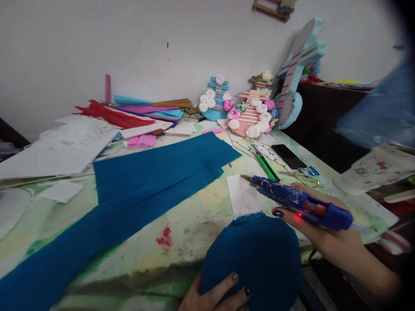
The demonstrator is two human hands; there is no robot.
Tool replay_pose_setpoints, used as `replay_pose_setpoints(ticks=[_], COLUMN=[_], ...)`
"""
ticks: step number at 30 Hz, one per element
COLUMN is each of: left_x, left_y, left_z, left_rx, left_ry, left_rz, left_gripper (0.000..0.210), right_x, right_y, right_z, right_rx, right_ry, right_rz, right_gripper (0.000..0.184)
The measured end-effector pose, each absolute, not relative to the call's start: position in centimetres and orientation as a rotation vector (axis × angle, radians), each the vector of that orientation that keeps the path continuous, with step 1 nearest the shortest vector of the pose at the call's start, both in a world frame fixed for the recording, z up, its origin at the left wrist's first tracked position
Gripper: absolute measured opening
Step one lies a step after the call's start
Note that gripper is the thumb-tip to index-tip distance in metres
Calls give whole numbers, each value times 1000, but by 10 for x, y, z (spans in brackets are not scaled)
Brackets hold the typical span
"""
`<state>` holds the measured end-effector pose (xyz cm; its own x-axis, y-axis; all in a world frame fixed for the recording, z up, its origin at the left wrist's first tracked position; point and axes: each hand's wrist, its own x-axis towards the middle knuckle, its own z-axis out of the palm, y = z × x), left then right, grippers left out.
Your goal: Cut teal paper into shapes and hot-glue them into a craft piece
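My right hand is closed round a blue hot glue gun, which has a red light lit on its side. The gun's nozzle points left, above a white strip at the far end of a round piece covered in dark blue paper. At the bottom, my left hand grips the near left edge of this round piece, fingers lying over its face. Part of the left hand is cut off by the frame. A long sheet of the same dark blue paper lies on the table to the left.
A green utility knife, gold-handled scissors and a black phone lie beyond the glue gun. Flower-decorated instrument shapes lean against the wall. Coloured paper and white sheets are at left; a white cup is at right.
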<state>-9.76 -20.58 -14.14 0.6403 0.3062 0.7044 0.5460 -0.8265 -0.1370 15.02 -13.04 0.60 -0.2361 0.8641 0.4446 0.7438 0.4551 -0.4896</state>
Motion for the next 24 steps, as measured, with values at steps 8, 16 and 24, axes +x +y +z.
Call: replay_pose_setpoints(ticks=[8, 16, 24], left_x=[-99, -97, -98], left_y=[-205, -206, -206], left_z=[-142, -147, -143], left_rx=[-2541, -2514, -2508], left_ry=[-704, -660, -690], left_rz=[-996, -1054, -1059], left_gripper=[28, 24, 25], right_x=[134, 131, 130], right_y=[-131, -136, -131], right_z=[15, 19, 19], right_rx=[-1297, -1193, -1176], right_ry=[-2112, -2246, -2191], right_rz=[291, 233, 159], right_gripper=[19, 20, 23])
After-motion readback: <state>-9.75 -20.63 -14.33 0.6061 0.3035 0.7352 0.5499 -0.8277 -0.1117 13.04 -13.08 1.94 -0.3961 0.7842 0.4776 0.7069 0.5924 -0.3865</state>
